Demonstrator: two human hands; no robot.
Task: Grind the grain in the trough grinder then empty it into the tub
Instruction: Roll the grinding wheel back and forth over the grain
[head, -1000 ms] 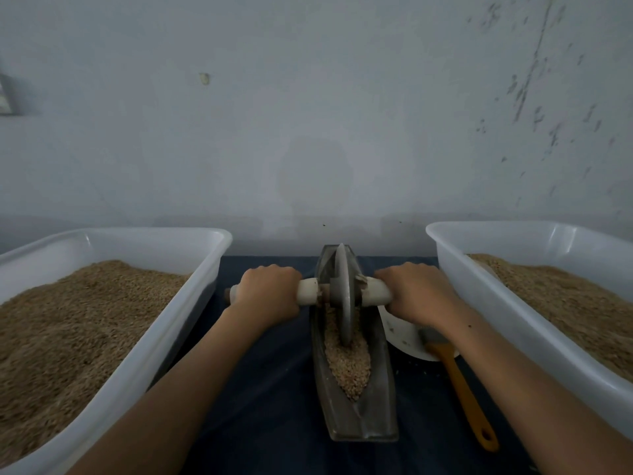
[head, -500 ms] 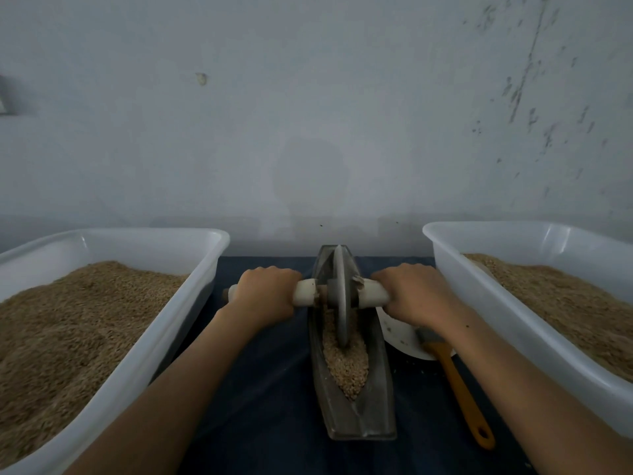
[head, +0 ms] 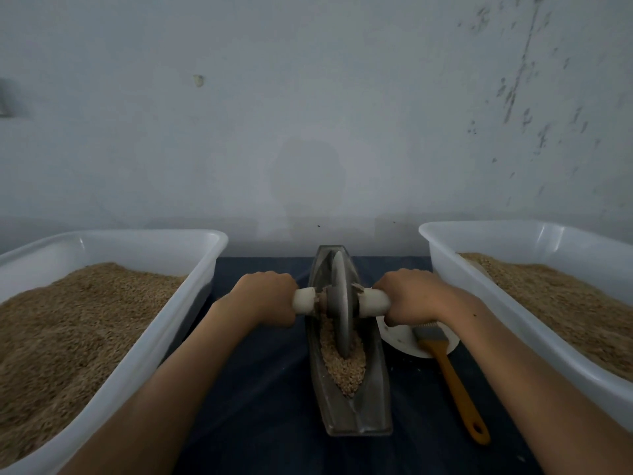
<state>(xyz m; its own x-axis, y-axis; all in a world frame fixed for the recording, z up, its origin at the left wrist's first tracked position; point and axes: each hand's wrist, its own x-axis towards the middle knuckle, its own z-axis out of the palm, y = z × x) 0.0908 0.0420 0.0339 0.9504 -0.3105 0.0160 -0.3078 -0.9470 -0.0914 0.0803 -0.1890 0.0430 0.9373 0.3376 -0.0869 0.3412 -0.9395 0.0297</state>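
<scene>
Both hands, left hand (head: pixel 265 298) and right hand (head: pixel 409 296), grip the axle (head: pixel 375 301), fingers curled round it, wheel (head: pixel 340 303) upright in the grain-filled trough (head: pixel 373 406).

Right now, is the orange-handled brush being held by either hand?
No, the orange-handled brush lies on the dark cloth, while the left hand and right hand grip the grinder wheel's white handle.
</scene>
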